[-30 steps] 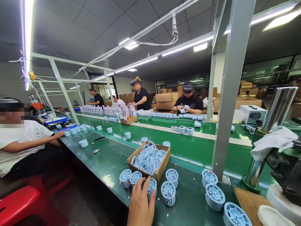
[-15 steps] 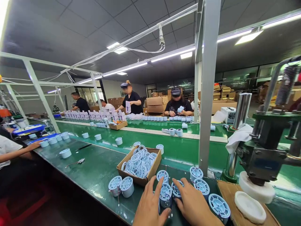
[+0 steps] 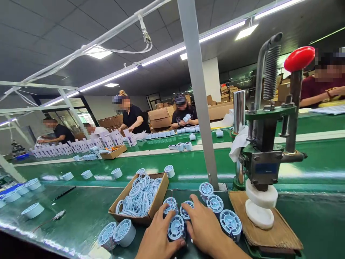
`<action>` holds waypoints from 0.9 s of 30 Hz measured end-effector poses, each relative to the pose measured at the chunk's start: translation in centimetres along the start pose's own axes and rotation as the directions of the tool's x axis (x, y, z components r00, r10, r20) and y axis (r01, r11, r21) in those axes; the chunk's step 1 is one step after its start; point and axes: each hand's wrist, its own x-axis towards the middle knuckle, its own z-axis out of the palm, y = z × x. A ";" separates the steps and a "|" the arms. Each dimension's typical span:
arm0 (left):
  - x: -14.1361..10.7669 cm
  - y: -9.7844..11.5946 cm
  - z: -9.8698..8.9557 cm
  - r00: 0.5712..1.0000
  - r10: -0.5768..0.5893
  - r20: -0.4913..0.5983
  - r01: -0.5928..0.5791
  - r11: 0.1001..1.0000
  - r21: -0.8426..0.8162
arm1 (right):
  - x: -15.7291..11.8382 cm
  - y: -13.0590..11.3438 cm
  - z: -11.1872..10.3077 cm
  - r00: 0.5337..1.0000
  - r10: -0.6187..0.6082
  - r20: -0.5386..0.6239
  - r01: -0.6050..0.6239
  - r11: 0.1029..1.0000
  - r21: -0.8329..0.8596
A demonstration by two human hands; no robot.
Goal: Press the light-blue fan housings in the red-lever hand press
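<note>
Light blue round plastic housings with spoked tops stand on the green bench. My left hand (image 3: 159, 233) is open, thumb and fingers apart, beside the left side of a front housing (image 3: 176, 227). Its fingertips reach a housing behind (image 3: 170, 205). My right hand (image 3: 206, 226) is also open, fingers stretched over another housing (image 3: 186, 209) and partly hiding it. Whether the fingertips press on the housings I cannot tell. To the right of my right hand stand three more housings, the nearest one (image 3: 230, 222) the largest in view.
A cardboard box (image 3: 159, 196) of light blue rings stands left of my hands, with two housings (image 3: 124, 232) before it. At right, a lever press (image 3: 265, 165) with red knob and white pads stands over cardboard (image 3: 288, 233). A grey post (image 3: 198, 90) rises ahead. Co-workers sit and stand beyond the belt.
The view has swung to the right, bringing the whole press and another person at right into sight. My hands remain spread around the same housings.
</note>
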 end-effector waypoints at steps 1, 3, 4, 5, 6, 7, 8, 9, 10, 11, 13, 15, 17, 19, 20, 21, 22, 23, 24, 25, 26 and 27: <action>0.0 -0.4 0.3 1.000 0.016 0.020 -0.016 1.000 0.003 | 0.0 0.0 -0.1 1.000 -0.003 -0.005 0.003 1.000 0.008; 0.0 -1.7 1.2 0.998 0.055 0.039 -0.056 0.998 0.017 | 0.1 0.0 -0.1 1.000 -0.015 -0.015 0.016 1.000 0.026; 0.0 -2.4 1.7 0.997 0.079 0.026 -0.080 0.996 0.030 | 0.1 0.1 -0.2 1.000 -0.025 -0.018 0.026 0.999 0.038; 0.1 -3.1 2.2 0.995 0.103 -0.002 -0.102 0.994 0.045 | 0.1 0.1 -0.2 0.999 -0.042 -0.019 0.043 0.998 0.049; 0.1 -3.6 2.6 0.991 0.127 -0.033 -0.124 0.990 0.058 | 0.0 0.2 -0.2 0.998 -0.064 -0.019 0.065 0.996 0.061; 0.1 -3.9 2.9 0.987 0.146 -0.065 -0.141 0.987 0.072 | 0.0 0.3 -0.3 0.996 -0.090 -0.015 0.090 0.993 0.073; 0.1 -4.1 3.0 0.983 0.157 -0.091 -0.150 0.985 0.085 | 0.0 0.4 -0.3 0.993 -0.115 -0.007 0.115 0.990 0.083; 0.0 -4.0 3.0 0.981 0.164 -0.108 -0.154 0.983 0.100 | -0.1 0.5 -0.3 0.991 -0.136 0.001 0.136 0.986 0.092; 0.0 -3.7 2.9 0.980 0.169 -0.109 -0.157 0.981 0.113 | -0.1 0.6 -0.4 0.988 -0.152 0.012 0.150 0.984 0.098; -0.1 -3.2 2.6 0.980 0.174 -0.098 -0.162 0.979 0.124 | -0.2 0.7 -0.4 0.987 -0.161 0.022 0.158 0.982 0.102; -0.2 -2.2 1.9 0.983 0.180 -0.040 -0.173 0.976 0.132 | -0.2 0.7 -0.4 0.985 -0.168 0.038 0.163 0.981 0.105; -0.2 -1.1 1.2 0.985 0.163 0.048 -0.168 0.978 0.122 | -0.1 0.8 -0.3 0.984 -0.174 0.046 0.169 0.980 0.104; -0.1 -0.4 0.8 0.987 0.115 0.114 -0.128 0.985 0.119 | -0.1 0.9 -0.2 0.981 -0.187 0.048 0.181 0.978 0.103; 0.0 0.2 0.5 0.986 0.067 0.150 -0.086 0.988 0.127 | -0.1 1.0 0.0 0.977 -0.209 0.048 0.203 0.974 0.103; 0.0 0.4 0.5 0.986 0.048 0.160 -0.069 0.989 0.130 | -0.1 1.0 0.0 0.974 -0.221 0.048 0.216 0.971 0.104; 0.0 0.6 0.4 0.986 0.030 0.163 -0.052 0.990 0.132 | -0.1 1.1 0.0 0.972 -0.229 0.045 0.224 0.969 0.104; 0.0 0.8 0.4 0.987 0.012 0.161 -0.033 0.991 0.132 | -0.1 1.1 0.0 0.972 -0.232 0.040 0.226 0.969 0.103; 0.0 0.9 0.3 0.988 -0.004 0.153 -0.016 0.991 0.131 | -0.1 1.0 -0.1 0.974 -0.226 0.033 0.221 0.970 0.102; -0.1 1.1 0.3 0.990 -0.020 0.142 0.001 0.991 0.132 | -0.2 1.0 -0.2 0.978 -0.208 0.021 0.205 0.974 0.100; -0.2 1.3 0.2 0.991 -0.036 0.130 0.018 0.991 0.135 | -0.2 0.9 -0.3 0.983 -0.182 0.006 0.180 0.979 0.098; -0.2 1.5 0.1 0.991 -0.051 0.122 0.034 0.990 0.139 | -0.2 0.8 -0.3 0.988 -0.153 -0.008 0.153 0.983 0.098; -0.3 1.7 0.0 0.990 -0.068 0.127 0.049 0.988 0.144 | -0.2 0.7 -0.4 0.992 -0.126 -0.020 0.127 0.987 0.100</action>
